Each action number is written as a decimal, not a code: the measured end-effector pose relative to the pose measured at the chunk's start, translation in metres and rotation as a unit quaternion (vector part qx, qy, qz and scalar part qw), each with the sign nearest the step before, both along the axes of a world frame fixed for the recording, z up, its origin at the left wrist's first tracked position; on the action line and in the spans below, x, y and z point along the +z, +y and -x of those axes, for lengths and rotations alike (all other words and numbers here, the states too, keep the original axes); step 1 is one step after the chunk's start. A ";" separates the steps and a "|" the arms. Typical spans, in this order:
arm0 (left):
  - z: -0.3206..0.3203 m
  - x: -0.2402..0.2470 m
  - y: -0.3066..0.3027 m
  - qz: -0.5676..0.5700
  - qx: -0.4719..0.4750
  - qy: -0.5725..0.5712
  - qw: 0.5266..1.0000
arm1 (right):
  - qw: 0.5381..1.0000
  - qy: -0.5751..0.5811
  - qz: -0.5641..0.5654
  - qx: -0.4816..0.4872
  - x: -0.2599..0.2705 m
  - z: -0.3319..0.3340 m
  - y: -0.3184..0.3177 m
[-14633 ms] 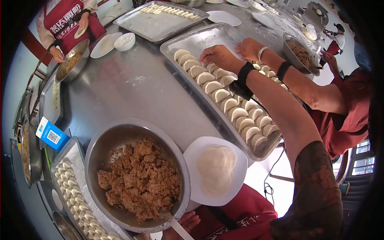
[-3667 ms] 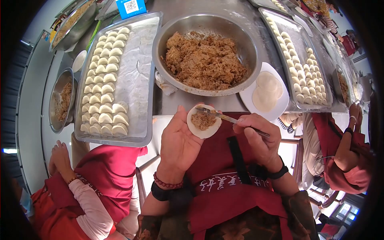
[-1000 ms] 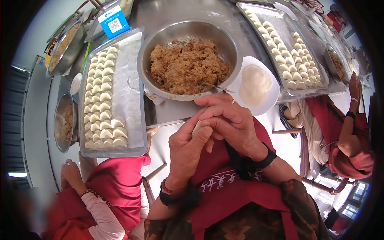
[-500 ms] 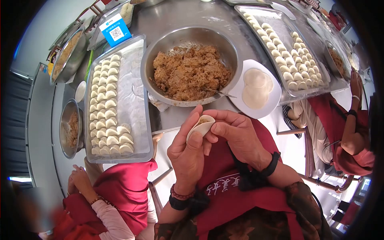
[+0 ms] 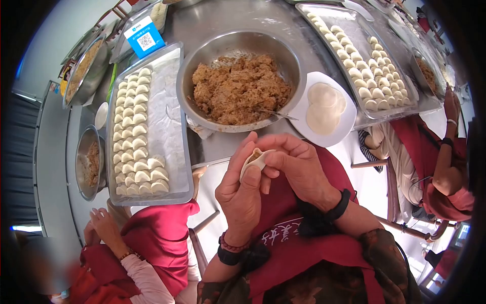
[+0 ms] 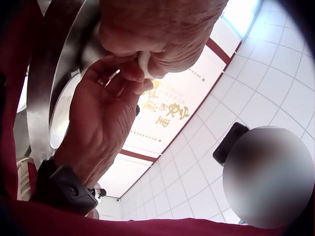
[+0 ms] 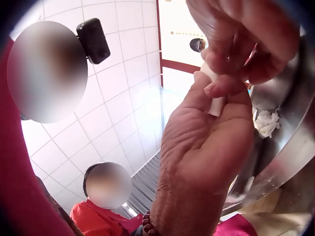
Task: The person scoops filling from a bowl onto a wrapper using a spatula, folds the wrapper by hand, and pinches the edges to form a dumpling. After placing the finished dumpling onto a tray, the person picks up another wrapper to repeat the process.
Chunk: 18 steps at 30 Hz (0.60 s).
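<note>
A half-folded dumpling (image 5: 254, 161) is between both hands in front of the apron, its pale wrapper bent over brown filling that shows through an opening at the top. My left hand (image 5: 239, 197) cradles it with the thumb against its near side. My right hand (image 5: 304, 169) pinches the wrapper's edge from the other side. In the left wrist view, a strip of dough (image 6: 144, 64) shows between the fingers; the rest is hidden. Beyond the hands stands a steel bowl (image 5: 217, 48) of minced filling (image 5: 240, 88), with a slim metal spatula (image 5: 280, 115) leaning on its rim.
Round wrappers (image 5: 324, 104) lie on a white plate (image 5: 348, 121) right of the bowl. At left, a metal tray (image 5: 174, 116) bears rows of dumplings (image 5: 132, 126); another tray (image 5: 349, 23) stands at right. Seated people flank me on both sides. A blue code sign (image 5: 144, 38) stands behind.
Earlier, my right arm reached over the right tray; later, that hand spread filling with the spatula. The spatula is now in the bowl, and the flat wrapper has been folded, its opening narrowing.
</note>
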<state>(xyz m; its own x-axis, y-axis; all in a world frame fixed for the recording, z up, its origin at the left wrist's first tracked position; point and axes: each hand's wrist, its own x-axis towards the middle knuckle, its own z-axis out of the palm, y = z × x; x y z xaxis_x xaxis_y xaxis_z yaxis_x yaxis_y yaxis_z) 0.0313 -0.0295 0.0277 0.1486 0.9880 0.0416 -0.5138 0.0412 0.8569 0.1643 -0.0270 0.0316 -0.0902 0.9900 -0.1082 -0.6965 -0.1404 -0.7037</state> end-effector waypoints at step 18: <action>0.007 0.001 0.002 0.028 -0.091 0.044 0.994 | 0.994 -0.060 0.025 0.084 0.009 -0.020 0.000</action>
